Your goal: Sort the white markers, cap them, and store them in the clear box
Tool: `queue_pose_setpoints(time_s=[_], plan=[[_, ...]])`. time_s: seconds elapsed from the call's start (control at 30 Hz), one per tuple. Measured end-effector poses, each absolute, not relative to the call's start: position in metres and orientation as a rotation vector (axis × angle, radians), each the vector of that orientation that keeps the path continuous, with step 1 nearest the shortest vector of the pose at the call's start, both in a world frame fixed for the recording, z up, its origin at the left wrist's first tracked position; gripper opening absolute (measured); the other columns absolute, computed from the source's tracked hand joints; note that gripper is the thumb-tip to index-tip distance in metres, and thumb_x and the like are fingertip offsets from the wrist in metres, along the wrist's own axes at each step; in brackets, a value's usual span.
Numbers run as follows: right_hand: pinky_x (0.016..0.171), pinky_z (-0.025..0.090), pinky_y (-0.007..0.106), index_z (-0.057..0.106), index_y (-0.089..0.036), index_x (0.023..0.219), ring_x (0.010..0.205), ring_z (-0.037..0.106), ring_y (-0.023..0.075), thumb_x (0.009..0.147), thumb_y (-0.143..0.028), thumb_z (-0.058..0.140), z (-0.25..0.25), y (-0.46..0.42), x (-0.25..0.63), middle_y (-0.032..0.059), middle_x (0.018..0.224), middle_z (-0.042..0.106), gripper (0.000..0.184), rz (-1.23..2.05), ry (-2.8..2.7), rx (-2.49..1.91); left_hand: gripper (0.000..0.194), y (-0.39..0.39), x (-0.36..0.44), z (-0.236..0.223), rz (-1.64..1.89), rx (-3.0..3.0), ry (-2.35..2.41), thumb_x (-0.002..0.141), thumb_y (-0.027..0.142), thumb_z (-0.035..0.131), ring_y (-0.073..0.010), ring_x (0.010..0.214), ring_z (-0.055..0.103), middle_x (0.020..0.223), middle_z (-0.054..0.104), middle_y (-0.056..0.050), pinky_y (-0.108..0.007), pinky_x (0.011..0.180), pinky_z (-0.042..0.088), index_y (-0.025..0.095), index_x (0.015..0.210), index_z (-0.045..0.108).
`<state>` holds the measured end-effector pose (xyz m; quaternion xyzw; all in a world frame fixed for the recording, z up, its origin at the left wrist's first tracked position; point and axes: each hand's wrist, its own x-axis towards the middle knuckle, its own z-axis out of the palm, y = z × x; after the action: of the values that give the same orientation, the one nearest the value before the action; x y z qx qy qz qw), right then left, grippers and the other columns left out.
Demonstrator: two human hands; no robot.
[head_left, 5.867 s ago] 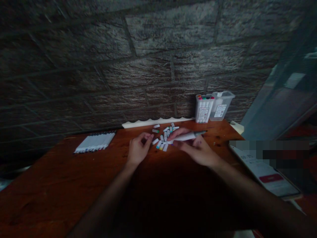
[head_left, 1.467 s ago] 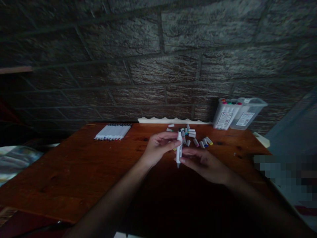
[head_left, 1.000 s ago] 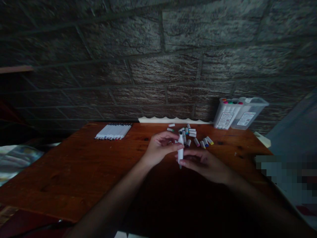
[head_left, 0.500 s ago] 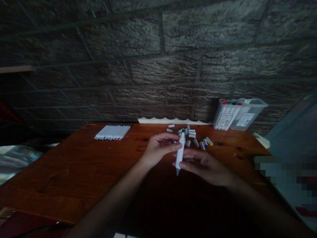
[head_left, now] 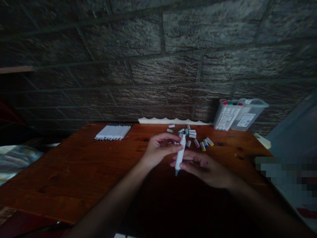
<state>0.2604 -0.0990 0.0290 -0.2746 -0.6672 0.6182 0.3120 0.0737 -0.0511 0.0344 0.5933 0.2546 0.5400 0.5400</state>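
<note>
A white marker pen point(head_left: 180, 155) stands nearly upright above the wooden table point(head_left: 81, 168), held between both hands. My left hand point(head_left: 158, 150) pinches its upper end with thumb and fingers. My right hand point(head_left: 205, 168) grips the lower part, whose tip points down toward me. Just behind the hands lie several loose marker caps point(head_left: 195, 138) with coloured ends.
A row of white markers point(head_left: 112, 132) lies at the table's back left. Two clear marker boxes point(head_left: 239, 114) stand at the back right against the brick wall, one with coloured pens in it. A white scalloped holder strip point(head_left: 170, 120) runs along the wall.
The marker has been turned and shifted slightly lower between my hands, its lower tip now sticking out further. Both hands stay on it; the caps lie still.
</note>
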Motion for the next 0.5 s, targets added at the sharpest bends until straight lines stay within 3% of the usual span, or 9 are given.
queue_pose_setpoints(time_s=[0.5], plan=[[0.108,0.042,0.041,0.057,-0.024,0.126,0.116,0.061,0.0173,0.095,-0.036,0.053,0.0285,-0.1,0.2598,0.0061,0.12,0.067,0.034,1.613,-1.802,-0.712,0.02,-0.051,0.0737,0.0339,1.282,1.395,0.612,0.061,0.019,0.085,-0.0121,0.071,0.065,0.079,0.073,-0.001,-0.025,0.071,0.052,0.02,0.079,0.076]])
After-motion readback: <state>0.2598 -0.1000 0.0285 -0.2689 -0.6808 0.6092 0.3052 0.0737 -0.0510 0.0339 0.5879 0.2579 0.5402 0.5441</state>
